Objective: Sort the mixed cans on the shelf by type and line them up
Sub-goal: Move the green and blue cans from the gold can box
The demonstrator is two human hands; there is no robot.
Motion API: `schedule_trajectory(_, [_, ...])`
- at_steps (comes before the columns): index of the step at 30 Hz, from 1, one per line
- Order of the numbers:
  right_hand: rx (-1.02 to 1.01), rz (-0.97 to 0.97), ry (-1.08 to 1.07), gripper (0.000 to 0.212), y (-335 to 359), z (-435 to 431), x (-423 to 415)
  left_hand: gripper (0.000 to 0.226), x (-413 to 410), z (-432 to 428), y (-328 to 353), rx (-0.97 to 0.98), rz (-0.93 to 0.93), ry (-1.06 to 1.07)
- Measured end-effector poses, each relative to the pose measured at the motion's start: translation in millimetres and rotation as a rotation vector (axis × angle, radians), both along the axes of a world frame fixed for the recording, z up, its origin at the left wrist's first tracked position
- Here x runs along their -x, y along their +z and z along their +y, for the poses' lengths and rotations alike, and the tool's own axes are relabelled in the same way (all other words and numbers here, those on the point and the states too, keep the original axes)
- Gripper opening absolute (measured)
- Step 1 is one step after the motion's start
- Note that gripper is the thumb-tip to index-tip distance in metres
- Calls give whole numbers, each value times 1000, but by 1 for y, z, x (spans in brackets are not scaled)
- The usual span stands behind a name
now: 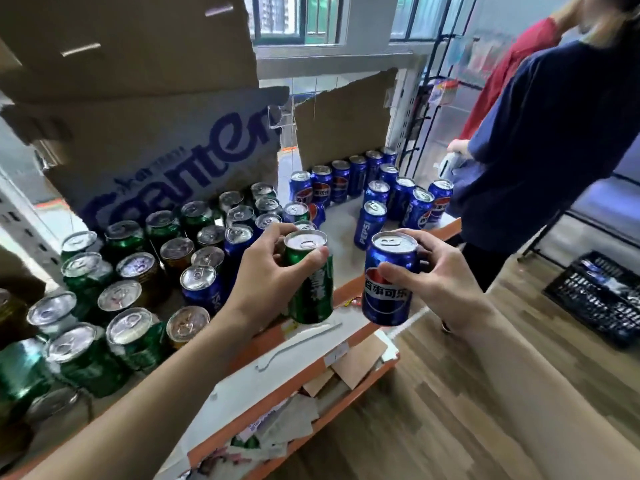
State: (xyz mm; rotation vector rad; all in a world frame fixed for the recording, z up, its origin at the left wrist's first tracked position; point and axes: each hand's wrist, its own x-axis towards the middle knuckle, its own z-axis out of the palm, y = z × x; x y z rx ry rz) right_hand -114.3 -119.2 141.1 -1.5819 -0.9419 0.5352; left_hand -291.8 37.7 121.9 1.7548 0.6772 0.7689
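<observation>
Left hand (273, 271) grips a green can (309, 282), right hand (440, 271) a Pepsi (388, 282); best bet's dropping each upright beside its matching group on the shelf (346, 216), labels forward

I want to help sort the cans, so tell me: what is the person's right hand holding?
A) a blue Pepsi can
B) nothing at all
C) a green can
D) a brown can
A: the right hand grips a blue Pepsi can with its fingers curled round it, while the left hand holds the green can.
</observation>
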Motion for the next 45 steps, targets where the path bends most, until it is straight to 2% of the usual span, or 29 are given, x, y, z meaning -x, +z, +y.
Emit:
schedule_trajectory(3, [25,-17,3,66,0,13,-17,59,-12,9,-3,-78,47,67])
schedule_trajectory(7, [53,-11,7,71,-6,26,-42,49,-32,18,-13,-265,125,135])
schedule_trajectory(9, [66,-28,6,72,-11,32,-56,51,-42,21,-20,-313,160,158])
schedule_trajectory(14, [103,-48,15,64,-32,45,-108,69,-67,22,-43,-354,258,275])
schedule_trajectory(19, [126,-89,55,67,-50,59,-171,68,-93,13,-57,-421,380,435])
schedule_trajectory(22, [126,-141,96,61,-53,70,-209,67,-105,9,-64,-469,481,536])
schedule_trajectory(28, [120,-361,200,60,-60,91,-261,68,-117,3,-72,-578,716,660])
schedule_trajectory(34, [168,-754,261,65,-66,103,-281,67,-122,1,-81,-590,952,651])
schedule_trajectory(40, [186,-910,299,66,-73,113,-294,68,-126,-1,-78,-543,1058,685])
schedule_trajectory(45, [178,-1137,294,66,-85,121,-307,75,-134,1,-74,-570,1143,711])
